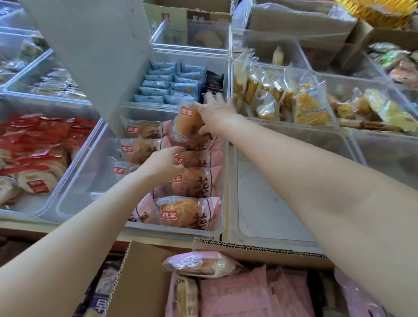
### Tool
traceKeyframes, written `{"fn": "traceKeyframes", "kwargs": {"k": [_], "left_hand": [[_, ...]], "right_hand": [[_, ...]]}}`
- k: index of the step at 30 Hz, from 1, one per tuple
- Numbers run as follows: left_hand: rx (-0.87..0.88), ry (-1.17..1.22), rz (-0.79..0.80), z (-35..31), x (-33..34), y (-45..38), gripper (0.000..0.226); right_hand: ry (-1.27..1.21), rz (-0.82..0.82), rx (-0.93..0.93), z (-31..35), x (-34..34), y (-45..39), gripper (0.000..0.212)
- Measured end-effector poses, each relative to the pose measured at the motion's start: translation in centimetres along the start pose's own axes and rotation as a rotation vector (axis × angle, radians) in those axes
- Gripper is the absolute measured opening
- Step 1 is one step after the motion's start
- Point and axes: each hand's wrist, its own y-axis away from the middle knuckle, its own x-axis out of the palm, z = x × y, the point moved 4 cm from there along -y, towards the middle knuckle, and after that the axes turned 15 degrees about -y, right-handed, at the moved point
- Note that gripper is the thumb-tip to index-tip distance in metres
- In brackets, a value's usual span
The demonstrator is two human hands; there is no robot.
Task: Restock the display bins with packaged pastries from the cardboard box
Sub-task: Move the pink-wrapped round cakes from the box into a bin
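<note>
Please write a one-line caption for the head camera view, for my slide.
Right hand holds a pink-wrapped pastry above the clear display bin; left hand rests on the packs inside.

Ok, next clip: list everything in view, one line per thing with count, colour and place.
pink-wrapped pastries: two rows, too overlapped to count, pink and clear wrap, centre clear bin
held pastry: one, same wrap, above that bin's far end
cardboard box: one, brown, bottom, holding more pink packs
red-wrapped snacks: many, left bin
blue packets: many, light blue, bin behind centre
yellow breads: many, clear wrap, right bin
bare bin: one, clear, right of centre bin
grey panel: one, upper left, standing over the bins
left hand: on the pastry rows
right hand: gripping the held pastry
</note>
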Motion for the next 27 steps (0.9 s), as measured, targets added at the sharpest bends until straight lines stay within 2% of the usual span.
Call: {"fn": "traceKeyframes", "kwargs": {"k": [3,7,10,15,18,22,25,27], "left_hand": [[0.02,0.003,0.033,0.2,1.0,-0.5,0.056],[0.038,-0.031,0.066,0.1,1.8,-1.2,0.058],[0.045,-0.047,0.06,0.0,2.1,-1.2,0.057],[-0.005,0.051,-0.174,0.0,0.3,-0.2,0.043],[0.027,0.187,-0.303,-1.3,-2.1,1.3,0.035],[0.148,0.294,-0.402,-5.4,-5.2,4.4,0.027],[0.336,0.29,-0.358,-10.1,-5.4,7.7,0.024],[0.509,0.212,-0.324,-13.1,-4.7,9.9,0.021]], "right_hand": [[0.045,-0.157,-0.009,0.8,-0.7,0.1,0.072],[0.11,0.03,-0.089,1.7,1.6,0.3,0.07],[0.122,0.025,-0.129,1.5,1.6,0.2,0.073],[0.022,-0.004,-0.179,-0.3,1.9,1.9,0.089],[-0.163,-0.127,-0.107,-1.8,-0.5,4.4,0.093],[-0.377,-0.079,-0.148,-3.7,-4.1,10.7,0.077],[-0.342,0.009,-0.175,-5.6,-5.9,16.8,0.06],[-0.321,0.075,-0.185,-6.9,-6.7,20.4,0.039]]}}
